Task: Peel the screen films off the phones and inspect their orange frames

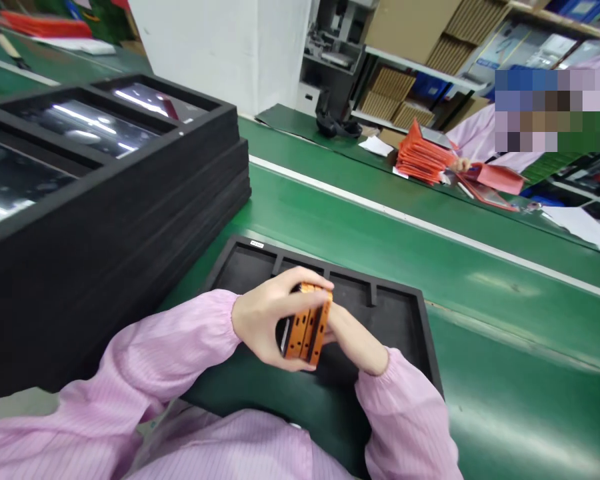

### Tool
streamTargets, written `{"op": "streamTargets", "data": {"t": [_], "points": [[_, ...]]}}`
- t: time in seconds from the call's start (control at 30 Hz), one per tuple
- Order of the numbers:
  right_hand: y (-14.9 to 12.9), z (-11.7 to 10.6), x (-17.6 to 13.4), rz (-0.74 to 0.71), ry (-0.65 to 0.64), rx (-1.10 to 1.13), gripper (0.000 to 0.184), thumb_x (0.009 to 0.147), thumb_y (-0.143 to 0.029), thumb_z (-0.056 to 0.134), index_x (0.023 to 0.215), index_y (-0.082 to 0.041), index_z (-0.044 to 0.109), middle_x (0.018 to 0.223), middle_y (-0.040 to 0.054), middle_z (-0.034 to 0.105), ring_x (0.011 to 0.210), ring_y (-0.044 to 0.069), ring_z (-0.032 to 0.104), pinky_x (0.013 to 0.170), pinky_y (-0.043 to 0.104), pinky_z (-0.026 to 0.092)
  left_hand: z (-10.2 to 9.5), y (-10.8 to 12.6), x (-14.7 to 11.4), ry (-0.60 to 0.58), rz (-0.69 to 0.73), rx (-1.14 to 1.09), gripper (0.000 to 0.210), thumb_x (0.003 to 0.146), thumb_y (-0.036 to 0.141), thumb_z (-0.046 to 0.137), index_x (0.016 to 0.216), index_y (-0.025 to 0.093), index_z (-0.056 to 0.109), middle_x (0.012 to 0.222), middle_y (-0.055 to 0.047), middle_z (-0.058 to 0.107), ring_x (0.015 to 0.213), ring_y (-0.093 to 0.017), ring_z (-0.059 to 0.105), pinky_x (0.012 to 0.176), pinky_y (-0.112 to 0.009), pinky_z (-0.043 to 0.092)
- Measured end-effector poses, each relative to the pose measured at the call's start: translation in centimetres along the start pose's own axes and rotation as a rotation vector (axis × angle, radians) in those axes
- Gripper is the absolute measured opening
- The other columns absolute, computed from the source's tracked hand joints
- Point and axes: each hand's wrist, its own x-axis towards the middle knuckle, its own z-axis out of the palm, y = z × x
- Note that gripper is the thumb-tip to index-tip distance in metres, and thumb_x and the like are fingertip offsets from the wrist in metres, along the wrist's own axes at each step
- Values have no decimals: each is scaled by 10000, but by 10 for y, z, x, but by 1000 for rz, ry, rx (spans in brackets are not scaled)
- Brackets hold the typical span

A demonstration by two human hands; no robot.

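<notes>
My left hand (270,317) grips a small stack of orange slotted pieces (307,327), thumb on the near lower edge and fingers over the top. Their narrow orange sides with small dark holes face me, and a dark flat surface shows on the left side of the stack. Close against its right side is my right hand (347,333); its fingers are mostly hidden behind the pieces, so I cannot tell how they are placed. Under both hands lies a black foam tray (400,327) with divided compartments and a white label at its far left corner.
A tall stack of black foam trays (180,180) stands at left, glossy dark panels (95,127) in its top one. Across the green bench (480,267), a co-worker's hand (461,165) is at red folder-like pieces (423,157). Shelves with cartons (390,90) stand behind.
</notes>
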Motion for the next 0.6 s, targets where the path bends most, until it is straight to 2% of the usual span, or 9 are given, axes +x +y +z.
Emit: {"op": "streamTargets", "data": {"t": [0.03, 0.1, 0.13, 0.2, 0.27, 0.33, 0.43, 0.5, 0.6], "points": [[0, -6, 0, 55, 31, -80, 619, 940, -629, 424, 1328, -160, 537, 1038, 117, 688, 923, 250, 694, 825, 440, 593, -2, -2, -3, 90, 0, -15, 1181, 507, 373, 893, 1501, 399, 257, 1296, -111, 517, 1118, -304, 576, 924, -437, 522], [3, -16, -2, 60, 134, -217, 704, 876, -577, 570, 1425, -161, 424, 1201, 153, 630, 1067, 284, 650, 948, 512, 536, -3, -6, -9, 165, -27, -48, 1301, 506, 360, 901, 1536, 376, 108, 1305, -117, 489, 1138, -292, 562, 943, -441, 517], [5, -18, -3, -3, 163, -270, 795, 844, -549, 626, 1483, -175, 338, 1324, 169, 557, 1184, 304, 591, 1007, 537, 495, -1, -8, -12, 171, -41, -68, 1311, 518, 350, 899, 1538, 373, 76, 1309, -117, 482, 1148, -289, 561, 954, -443, 514], [8, -17, -2, -151, 110, -324, 1044, 759, -501, 742, 1560, -217, 135, 1531, 171, 327, 1392, 330, 391, 1107, 562, 398, 3, -9, -16, 168, -54, -120, 1308, 535, 331, 894, 1538, 373, 55, 1323, -118, 470, 1170, -296, 563, 976, -451, 507], [10, -9, 2, -289, 34, -352, 1255, 658, -471, 839, 1572, -229, 13, 1597, 167, 158, 1469, 349, 230, 1171, 562, 304, 8, -10, -17, 180, -49, -165, 1309, 533, 331, 891, 1535, 377, 50, 1330, -115, 469, 1185, -304, 561, 991, -460, 501], [12, 2, 10, -422, 44, -361, 1279, 629, -474, 861, 1566, -231, 26, 1578, 178, 199, 1457, 367, 252, 1183, 569, 277, 10, -10, -18, 161, -20, -165, 1333, 528, 337, 886, 1538, 366, 17, 1332, -121, 469, 1199, -311, 552, 1018, -477, 483], [19, 14, 22, -598, 134, -343, 1003, 691, -450, 820, 1493, -268, 246, 1411, 143, 451, 1327, 344, 454, 1120, 539, 392, 11, -11, -19, 85, 11, -86, 1422, 524, 351, 889, 1541, 283, -103, 1346, -168, 449, 1280, -363, 487, 1094, -568, 399], [23, 18, 25, -641, 191, -312, 839, 728, -412, 790, 1423, -295, 335, 1317, 109, 528, 1225, 316, 542, 1050, 498, 468, 11, -11, -21, 56, -49, -45, 1466, 523, 401, 900, 1533, 237, -150, 1390, -211, 405, 1356, -416, 400, 1119, -626, 341], [23, 19, 22, -644, 235, -276, 787, 758, -418, 752, 1413, -313, 330, 1342, 96, 523, 1199, 312, 559, 1016, 485, 490, 11, -9, -23, 29, -147, -24, 1396, 504, 522, 898, 1543, 220, 16, 1420, -235, 380, 1390, -458, 340, 1129, -646, 311]]}}
